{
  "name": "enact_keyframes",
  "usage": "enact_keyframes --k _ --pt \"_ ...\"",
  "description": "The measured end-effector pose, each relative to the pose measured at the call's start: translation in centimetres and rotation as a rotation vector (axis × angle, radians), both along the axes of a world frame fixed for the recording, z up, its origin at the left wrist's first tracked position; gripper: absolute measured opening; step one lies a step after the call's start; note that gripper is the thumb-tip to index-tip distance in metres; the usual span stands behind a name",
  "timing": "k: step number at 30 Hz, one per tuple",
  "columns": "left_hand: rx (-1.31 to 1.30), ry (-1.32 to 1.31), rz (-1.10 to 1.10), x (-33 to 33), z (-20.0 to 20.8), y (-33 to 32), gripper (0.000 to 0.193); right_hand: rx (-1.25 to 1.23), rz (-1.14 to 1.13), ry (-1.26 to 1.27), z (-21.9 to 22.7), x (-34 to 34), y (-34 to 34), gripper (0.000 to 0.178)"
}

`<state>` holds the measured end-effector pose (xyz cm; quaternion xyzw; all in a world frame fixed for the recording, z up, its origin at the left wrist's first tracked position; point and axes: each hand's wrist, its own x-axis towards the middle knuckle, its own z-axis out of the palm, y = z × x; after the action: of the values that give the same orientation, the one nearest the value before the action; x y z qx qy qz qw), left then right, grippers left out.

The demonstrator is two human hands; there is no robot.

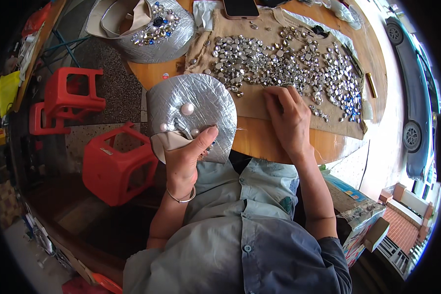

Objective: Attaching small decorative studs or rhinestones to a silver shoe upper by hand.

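Note:
My left hand (183,159) grips a silver crinkled-fabric piece (208,100) with a beige lining, which looks like a shoe upper. Its thumb lies over the front, beside a few sewn-on pearls (187,109) and stones. On the table, my right hand (290,115) has its thumb and forefinger pinched together at the near side of a tan knitted cloth (255,105). Whatever those fingertips hold is too small or hidden to make out. Just beyond them, many clear, silver and blue rhinestones (284,66) are spread over the cloth.
Further left on the round wooden table (259,139) sit more silver pieces (174,46) with jewelled clusters. A phone (241,9) lies at the far edge. Red plastic stools (117,164) stand on the floor to the left. At the lower right is a cardboard box (362,215).

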<state>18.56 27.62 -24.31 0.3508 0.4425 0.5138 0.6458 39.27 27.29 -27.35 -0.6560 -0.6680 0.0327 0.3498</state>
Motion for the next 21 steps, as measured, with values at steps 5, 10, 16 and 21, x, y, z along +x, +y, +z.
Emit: enact_keyframes --k 5,10,16,21 --pt "0.015 -0.042 0.011 -0.4 -1.1 -0.4 0.061 -0.024 -0.003 0.035 0.3 -0.5 -0.6 0.011" --pt "0.092 -0.082 0.013 -0.6 -1.2 -0.4 0.068 -0.001 -0.011 0.028 0.2 -0.9 -1.0 0.011" --pt "0.086 -0.055 -0.022 -0.7 -0.8 -0.9 0.067 0.002 -0.022 0.020 0.5 -1.1 -1.3 0.009" --pt "0.051 -0.043 0.009 -0.8 -0.7 -1.6 0.056 0.011 -0.016 0.024 0.5 -1.1 -1.5 0.008"
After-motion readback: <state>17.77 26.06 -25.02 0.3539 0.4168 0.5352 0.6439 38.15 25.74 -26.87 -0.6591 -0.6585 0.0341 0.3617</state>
